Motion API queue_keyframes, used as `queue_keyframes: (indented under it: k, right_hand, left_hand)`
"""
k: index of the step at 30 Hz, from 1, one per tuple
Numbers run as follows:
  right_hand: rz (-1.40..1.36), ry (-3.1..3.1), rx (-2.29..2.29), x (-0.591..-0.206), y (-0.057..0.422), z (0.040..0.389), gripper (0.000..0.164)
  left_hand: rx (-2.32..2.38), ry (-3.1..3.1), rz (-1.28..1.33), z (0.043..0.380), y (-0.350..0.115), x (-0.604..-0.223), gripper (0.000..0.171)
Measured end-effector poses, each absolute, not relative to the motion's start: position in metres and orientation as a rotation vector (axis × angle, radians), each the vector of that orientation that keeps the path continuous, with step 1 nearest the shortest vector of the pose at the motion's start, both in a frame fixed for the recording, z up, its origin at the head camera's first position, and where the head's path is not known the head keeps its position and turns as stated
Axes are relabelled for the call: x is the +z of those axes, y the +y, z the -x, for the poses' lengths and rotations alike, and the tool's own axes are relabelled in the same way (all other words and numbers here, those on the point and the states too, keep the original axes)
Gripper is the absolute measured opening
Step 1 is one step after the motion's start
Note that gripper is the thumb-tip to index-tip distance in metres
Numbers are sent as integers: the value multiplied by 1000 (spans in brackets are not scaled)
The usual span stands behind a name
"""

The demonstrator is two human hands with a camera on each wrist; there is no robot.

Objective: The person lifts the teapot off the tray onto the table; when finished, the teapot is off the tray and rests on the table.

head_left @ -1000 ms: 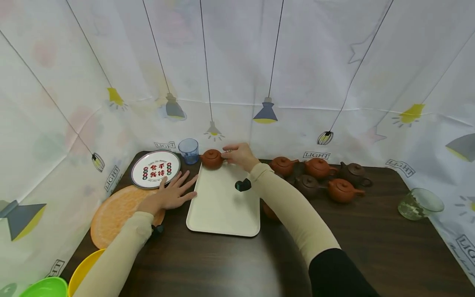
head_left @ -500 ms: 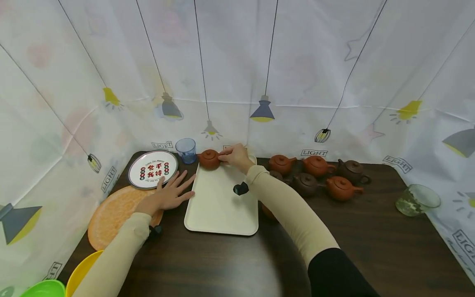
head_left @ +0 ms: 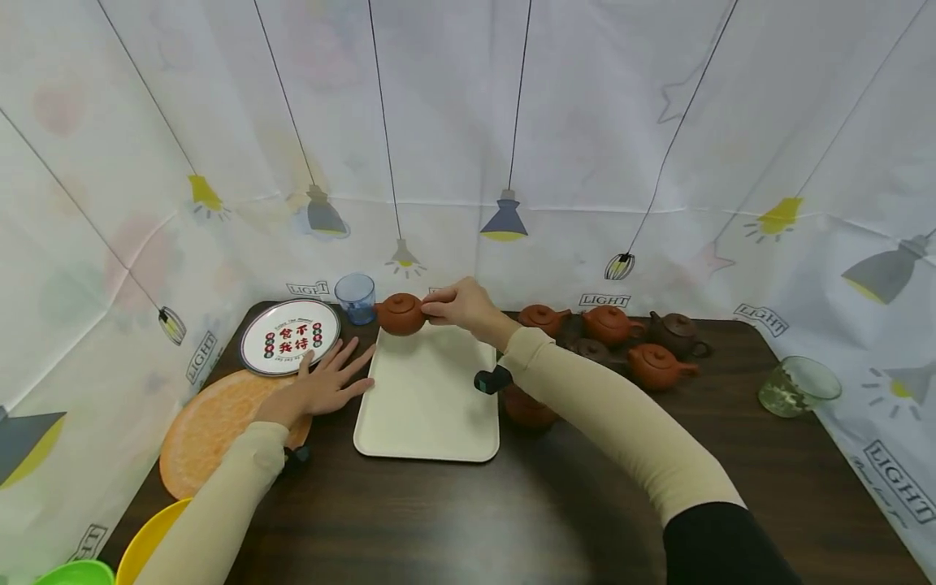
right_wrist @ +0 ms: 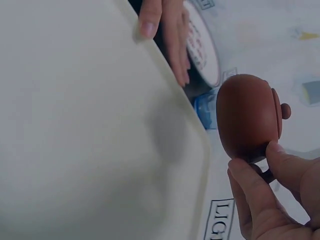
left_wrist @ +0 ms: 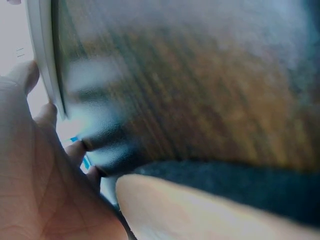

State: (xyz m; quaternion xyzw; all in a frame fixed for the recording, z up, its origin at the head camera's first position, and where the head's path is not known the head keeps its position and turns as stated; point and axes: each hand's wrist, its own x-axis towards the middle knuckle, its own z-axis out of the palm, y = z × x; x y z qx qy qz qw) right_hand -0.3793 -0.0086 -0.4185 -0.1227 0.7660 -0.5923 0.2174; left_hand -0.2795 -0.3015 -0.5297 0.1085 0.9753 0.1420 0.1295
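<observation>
My right hand [head_left: 464, 309] pinches the handle of a reddish-brown clay teapot [head_left: 400, 315] between thumb and fingers. The lidded pot is held over the far left corner of a cream rectangular tray [head_left: 431, 398], its spout toward the left. In the right wrist view the teapot [right_wrist: 247, 115] is off the tray, and a soft shadow falls on the tray's surface. My left hand [head_left: 318, 390] lies with fingers spread at the tray's left edge, thumb near a white plate with red characters [head_left: 288, 335]. In the left wrist view, the left hand [left_wrist: 45, 165] has its fingers extended.
A blue glass [head_left: 356, 299] stands behind the tray's left corner. Several brown and orange teapots [head_left: 658, 367] cluster at right, partly behind my right sleeve. A green glass [head_left: 799, 387] is farther right. An orange round mat [head_left: 212, 431] and yellow bowl [head_left: 146, 536] lie at left.
The right hand has lifted the teapot a little toward the camera, and the right forearm now covers more of the teapots. The left hand stays at the tray's edge. The head view has shifted slightly.
</observation>
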Motion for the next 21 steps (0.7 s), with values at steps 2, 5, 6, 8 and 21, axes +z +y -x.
queue_keyframes:
  k: [2,5,6,8,21]
  right_hand:
    - [358,2097,-1648,-411,1,374,31]
    - [402,2091,-1642,-399,19,365,32]
    - [421,2092,-1639,-394,26,362,32]
    - [452,2099,-1634,-387,40,356,32]
    - [428,2225,-1526,-374,180,306,43]
  left_hand:
    - [422,2829,-318,280,-303,-531,81]
    - [428,2831,-318,280,-303,-531,81]
    - [424,2835,-315,280,-303,-531,81]
    - [420,2841,-308,279,-303,-530,80]
    - [459,2815,-342,275,-302,-521,81]
